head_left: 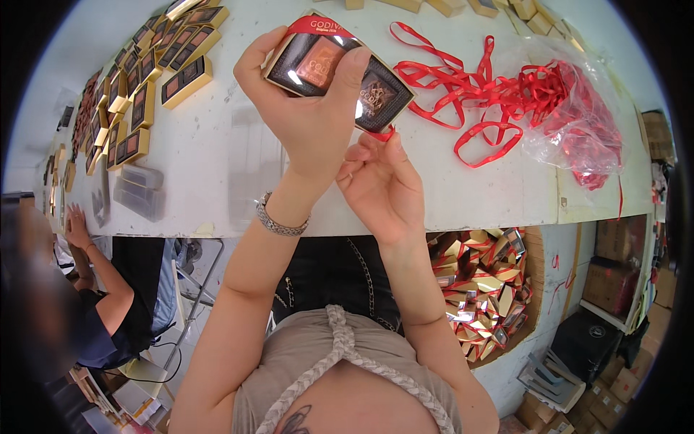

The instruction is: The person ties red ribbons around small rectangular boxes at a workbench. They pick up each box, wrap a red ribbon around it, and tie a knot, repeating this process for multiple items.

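My left hand (307,116) is closed round a small gold-edged chocolate box (379,94) with a clear window, held tilted above the white table. Two dark chocolates or wrapped pieces show through the window. Across the box's upper left corner runs a red ribbon (318,27). At the lower right corner, my right hand (383,181) pinches the red ribbon between thumb and fingers. Much of the box's left side lies behind my left hand and thumb.
Loose red ribbons (499,94) spill from a clear plastic bag (600,145) on the table's right. Several gold boxes (186,81) stand at the left near clear plastic cases (139,194). Below right, a carton (535,289) holds many ribboned boxes. Another person's arm (112,278) rests at the left.
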Motion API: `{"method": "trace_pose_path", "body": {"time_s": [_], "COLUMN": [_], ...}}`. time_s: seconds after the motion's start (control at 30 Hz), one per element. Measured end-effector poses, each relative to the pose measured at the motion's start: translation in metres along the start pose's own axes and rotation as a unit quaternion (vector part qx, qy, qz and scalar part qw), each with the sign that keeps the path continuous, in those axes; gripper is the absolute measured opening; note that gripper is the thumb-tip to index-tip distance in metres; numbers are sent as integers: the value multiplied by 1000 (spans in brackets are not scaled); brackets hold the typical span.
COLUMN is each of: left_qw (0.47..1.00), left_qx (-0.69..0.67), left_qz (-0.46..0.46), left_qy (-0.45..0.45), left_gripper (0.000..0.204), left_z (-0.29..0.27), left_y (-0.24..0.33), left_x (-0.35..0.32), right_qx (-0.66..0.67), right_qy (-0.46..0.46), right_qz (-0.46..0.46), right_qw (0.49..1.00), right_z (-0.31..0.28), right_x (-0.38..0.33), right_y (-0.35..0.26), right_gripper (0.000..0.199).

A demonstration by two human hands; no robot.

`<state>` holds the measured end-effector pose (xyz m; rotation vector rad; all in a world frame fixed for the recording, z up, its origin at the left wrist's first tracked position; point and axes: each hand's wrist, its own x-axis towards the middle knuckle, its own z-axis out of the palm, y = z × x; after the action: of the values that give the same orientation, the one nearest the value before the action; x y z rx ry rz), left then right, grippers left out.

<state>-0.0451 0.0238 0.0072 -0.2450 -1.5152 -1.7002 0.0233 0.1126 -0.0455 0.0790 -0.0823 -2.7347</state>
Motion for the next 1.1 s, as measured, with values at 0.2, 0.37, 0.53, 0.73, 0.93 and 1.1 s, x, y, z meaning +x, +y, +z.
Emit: {"method": "trace_pose_path", "body": {"time_s": [0.2,0.37,0.53,0.73,0.93,1.1], "left_qw": [990,940,940,925,933,827], "left_qx": [124,-40,282,147,18,177], "left_qz": [-63,-151,-90,-338,-240,328], "left_qy": [3,-303,-170,-94,-268,-421], "left_gripper": [64,54,78,66,28,38], "left_z": [-20,0,58,57,-14,-69], "left_y": [-5,4,-113,-193,-61,5], "left_x": [-1,-12,80,131,69,20], "right_qx": [-225,-506,-727,-657,-707,-485], "right_qy": [-2,142,143,378,306,12], "right_qz": [-226,-317,-255,-487,-345,-37], "right_qw": [948,789,622,434,536,874], "right_z": [35,24,7,16,8,20], "right_x": [-14,-22,-164,-262,-163,-48], "right_y": [-23,-37,-149,-178,-140,-87], "right_gripper": [14,40,45,35,28,71]}}
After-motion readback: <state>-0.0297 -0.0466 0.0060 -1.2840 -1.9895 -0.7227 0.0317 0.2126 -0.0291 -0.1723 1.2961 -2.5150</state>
